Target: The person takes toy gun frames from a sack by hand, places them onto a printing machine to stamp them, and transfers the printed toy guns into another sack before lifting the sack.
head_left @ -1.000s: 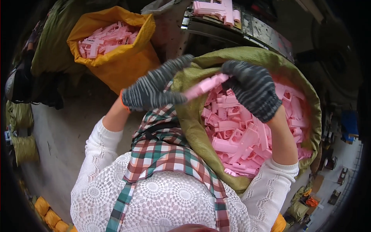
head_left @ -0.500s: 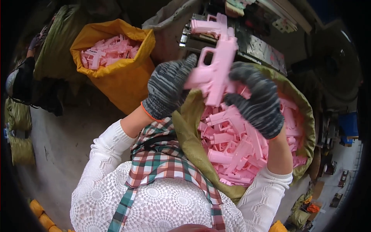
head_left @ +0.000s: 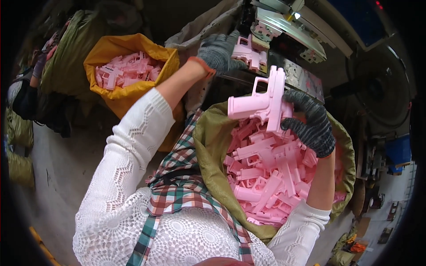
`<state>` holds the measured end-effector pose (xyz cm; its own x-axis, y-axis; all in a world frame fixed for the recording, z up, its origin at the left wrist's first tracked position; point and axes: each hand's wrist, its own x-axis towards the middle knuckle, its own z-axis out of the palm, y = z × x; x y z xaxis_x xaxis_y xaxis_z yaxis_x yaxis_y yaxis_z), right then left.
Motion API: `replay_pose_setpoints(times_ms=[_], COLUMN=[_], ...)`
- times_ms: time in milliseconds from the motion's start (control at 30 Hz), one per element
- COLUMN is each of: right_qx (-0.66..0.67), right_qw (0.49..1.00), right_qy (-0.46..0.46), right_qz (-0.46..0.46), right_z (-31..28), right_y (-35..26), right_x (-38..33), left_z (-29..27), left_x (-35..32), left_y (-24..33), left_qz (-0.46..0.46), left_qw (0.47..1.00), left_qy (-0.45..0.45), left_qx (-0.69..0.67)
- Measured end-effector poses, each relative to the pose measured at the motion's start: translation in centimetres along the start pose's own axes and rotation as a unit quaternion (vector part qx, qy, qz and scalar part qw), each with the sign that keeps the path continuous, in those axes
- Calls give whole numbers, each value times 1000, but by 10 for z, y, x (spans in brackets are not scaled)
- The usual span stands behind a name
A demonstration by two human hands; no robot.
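My gloved right hand [head_left: 308,122] grips a pink plastic toy pistol [head_left: 275,99] by its slide end, above the open sack. The pistol's grip points left and its trigger guard faces up. Farther off, my gloved left hand [head_left: 218,53] reaches to the machine bed and has its fingers around the grip end of a second pink toy pistol [head_left: 252,55]; part of that grip is hidden by the glove. Below my right hand, an olive woven sack [head_left: 208,146] holds a heap of pink toy pistols [head_left: 262,177].
At the left stands a yellow sack [head_left: 100,86] with more pink pieces inside. Metal machine parts [head_left: 306,73] lie at the back, with a round fan [head_left: 381,84] to the right. Another person's arm [head_left: 37,71] shows at the far left.
My left hand has left the pistol that both hands were at and moved up and away to the one on the machine bed. The right hand keeps the first pistol, now slightly lower and farther right.
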<state>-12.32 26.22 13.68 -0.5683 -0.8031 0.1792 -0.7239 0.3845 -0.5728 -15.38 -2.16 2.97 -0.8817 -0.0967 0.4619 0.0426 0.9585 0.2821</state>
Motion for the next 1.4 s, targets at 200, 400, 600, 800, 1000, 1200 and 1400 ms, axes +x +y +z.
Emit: replay_pose_setpoints(times_ms=[200,400,600,800,1000,1200,1400], right_qx=[53,18,-156,43,-362,-416,-357], right_qw=[994,992,972,997,882,818,836], right_qy=[92,115,105,-62,-290,-392,-411], right_qz=[2,-41,-138,-31,-86,-61,-70], right_z=[7,27,51,55,144,152,129], right_y=[24,49,109,43,54,42,28], right_x=[18,65,123,81,-31,-41,-25], left_z=[-26,-54,-108,-71,-39,-37,-38], left_x=[1,-95,-155,-181,-157,-176,-188], left_y=[8,-88,-126,-109,-16,8,13], left_qz=[115,-50,-257,-138,-14,-45,-39], left_qw=[986,967,901,977,973,928,894], left_qy=[-19,113,-30,-44,-163,-223,-284], left_qx=[121,222,348,156,-164,-297,-344])
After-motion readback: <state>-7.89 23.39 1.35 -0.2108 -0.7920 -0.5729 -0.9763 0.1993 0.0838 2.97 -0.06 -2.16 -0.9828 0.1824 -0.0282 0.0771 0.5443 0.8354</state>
